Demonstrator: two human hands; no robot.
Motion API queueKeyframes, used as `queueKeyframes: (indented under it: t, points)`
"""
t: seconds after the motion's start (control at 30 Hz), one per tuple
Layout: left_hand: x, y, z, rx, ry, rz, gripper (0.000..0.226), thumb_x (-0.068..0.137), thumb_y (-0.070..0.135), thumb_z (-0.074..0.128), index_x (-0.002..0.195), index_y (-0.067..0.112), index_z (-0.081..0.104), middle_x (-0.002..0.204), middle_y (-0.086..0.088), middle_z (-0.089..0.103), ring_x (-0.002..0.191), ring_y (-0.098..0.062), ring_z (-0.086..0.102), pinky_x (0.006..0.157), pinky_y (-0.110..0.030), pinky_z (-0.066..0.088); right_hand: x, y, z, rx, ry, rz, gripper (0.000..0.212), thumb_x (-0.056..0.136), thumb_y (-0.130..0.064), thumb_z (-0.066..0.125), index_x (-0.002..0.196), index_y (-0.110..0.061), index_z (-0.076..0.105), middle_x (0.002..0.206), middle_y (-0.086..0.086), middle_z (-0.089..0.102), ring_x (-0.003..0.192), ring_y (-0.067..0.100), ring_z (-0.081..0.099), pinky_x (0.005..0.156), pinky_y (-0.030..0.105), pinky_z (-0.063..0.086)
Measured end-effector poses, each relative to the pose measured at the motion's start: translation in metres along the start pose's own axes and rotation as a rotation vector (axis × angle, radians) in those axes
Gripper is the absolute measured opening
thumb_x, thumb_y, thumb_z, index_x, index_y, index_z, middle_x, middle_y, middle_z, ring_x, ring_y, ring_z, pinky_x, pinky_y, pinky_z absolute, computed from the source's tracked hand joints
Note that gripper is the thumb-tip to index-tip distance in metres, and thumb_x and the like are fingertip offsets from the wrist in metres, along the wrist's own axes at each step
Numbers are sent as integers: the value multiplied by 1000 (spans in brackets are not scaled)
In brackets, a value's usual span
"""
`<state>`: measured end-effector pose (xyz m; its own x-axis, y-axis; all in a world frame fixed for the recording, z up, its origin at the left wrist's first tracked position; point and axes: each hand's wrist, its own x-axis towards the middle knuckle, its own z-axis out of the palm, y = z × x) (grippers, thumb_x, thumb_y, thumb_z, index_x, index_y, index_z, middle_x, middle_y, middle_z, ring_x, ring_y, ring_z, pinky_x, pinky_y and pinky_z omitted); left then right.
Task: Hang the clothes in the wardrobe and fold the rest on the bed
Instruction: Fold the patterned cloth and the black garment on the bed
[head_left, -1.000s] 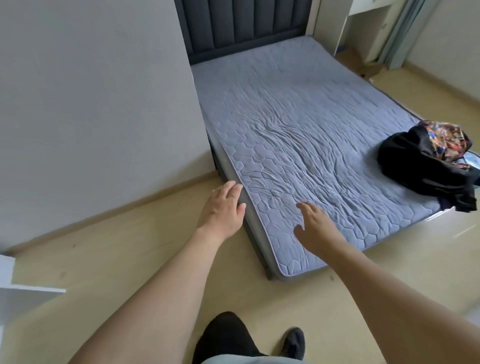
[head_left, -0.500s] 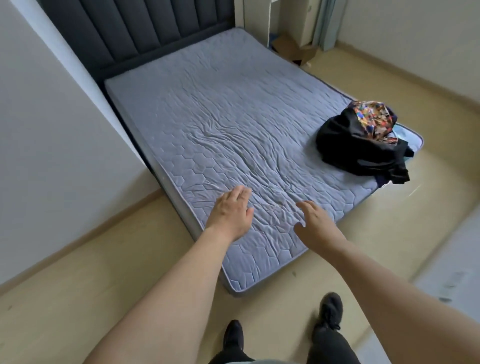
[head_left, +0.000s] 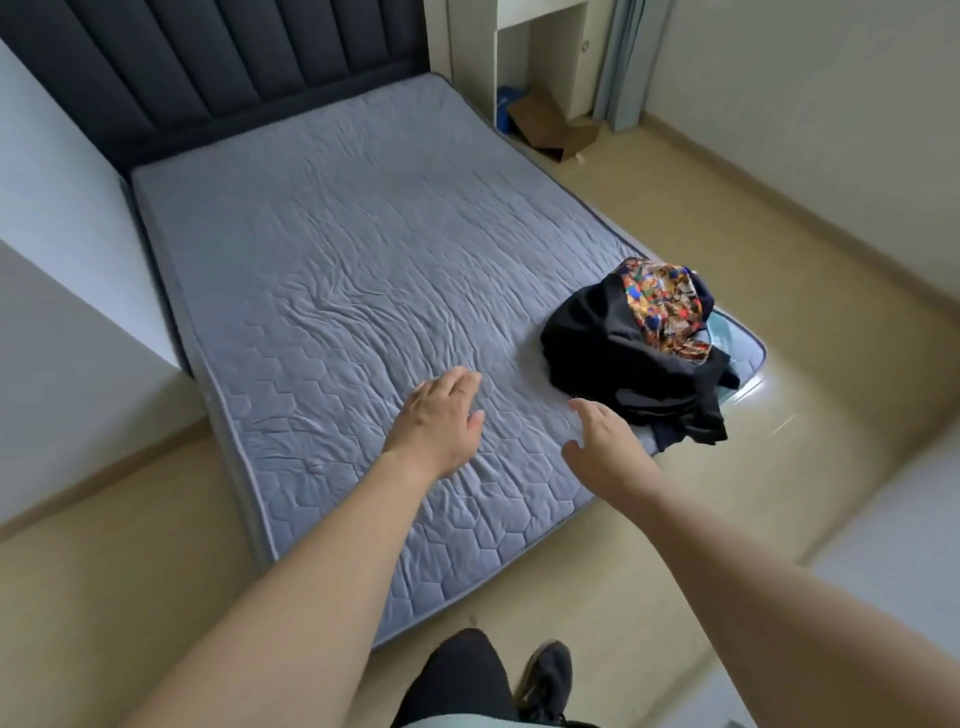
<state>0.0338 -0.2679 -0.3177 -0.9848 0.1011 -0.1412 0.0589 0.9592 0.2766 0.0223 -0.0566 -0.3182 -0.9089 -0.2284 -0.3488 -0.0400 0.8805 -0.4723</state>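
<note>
Nearest the camera, the bare left hand (head_left: 441, 421) and bare right hand (head_left: 605, 447) reach out over the foot of the grey quilted mattress (head_left: 337, 270), both with fingers loosely spread and holding nothing. Just beyond the right hand, at the mattress's near right corner, lies the crumpled heap of black clothes with a bright multicoloured patterned garment on top (head_left: 634, 348), unsorted. By that, the task seems barely begun: nothing lies folded, and no wardrobe or hanger is in view.
</note>
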Motion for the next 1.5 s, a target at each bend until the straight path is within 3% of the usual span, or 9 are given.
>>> queueKeyframes:
  t: [0.17,0.43,0.63,0.8,0.9,1.03,1.1,1.33,1.5]
  points:
    - [63,10,4,2,-31,-110,53,98,32,41,147,14,31,153,-4,29,138,-23,33,113,-34,24,49,28,-36,-22,-35,-63,57,89,-13,50,144,-9,35,147,6,37,135,21,34,108,28,30]
    - [193,80,26,-101,-68,-146,54,98,31,43,147,13,31,153,-7,29,136,-26,34,112,-35,27,140,127,-110,-66,-79,21,56,89,-12,49,144,-11,35,148,4,35,137,21,32,109,27,28]
    - [302,127,63,-143,-121,-288,51,98,27,43,146,15,31,151,-4,31,134,-25,36,110,-37,31,250,225,-161,-80,-175,4,59,88,-12,47,145,-13,32,149,4,33,137,22,30,109,32,30]
    - [393,177,122,-165,-294,-340,50,96,25,45,144,19,33,149,-1,33,131,-26,39,105,-37,35,338,325,-187,-189,-265,-5,58,84,-12,47,141,-14,38,139,5,43,128,25,40,103,32,36]
    - [440,205,176,-167,-458,-324,45,95,26,43,140,22,37,142,-3,41,124,-28,45,98,-38,40,386,384,-178,-284,-296,4,54,83,-14,48,137,-14,40,136,6,46,126,27,41,102,34,37]
    - [482,244,276,-78,-790,-196,38,93,22,44,131,20,46,130,-4,48,117,-28,49,91,-38,44,439,461,-131,-490,-428,-89,62,84,-18,48,143,-16,30,142,5,38,131,27,35,109,35,29]
    - [492,259,320,-17,-857,-141,35,92,21,45,126,15,47,127,-7,47,116,-29,47,91,-40,44,451,489,-104,-561,-492,-127,63,84,-19,49,143,-16,26,142,5,36,131,27,33,109,36,28]
    - [509,273,466,295,-805,-70,74,82,39,64,143,16,27,144,-9,27,127,-33,32,108,-51,23,481,574,-12,-671,-569,-170,82,85,-19,49,151,-19,0,155,4,14,142,29,13,118,44,6]
    - [511,265,492,400,-671,98,33,90,13,50,123,14,45,133,-12,33,111,-34,41,98,-47,30,483,597,8,-748,-526,-229,87,89,-18,47,150,-21,-15,158,3,3,146,31,-2,116,49,-7]
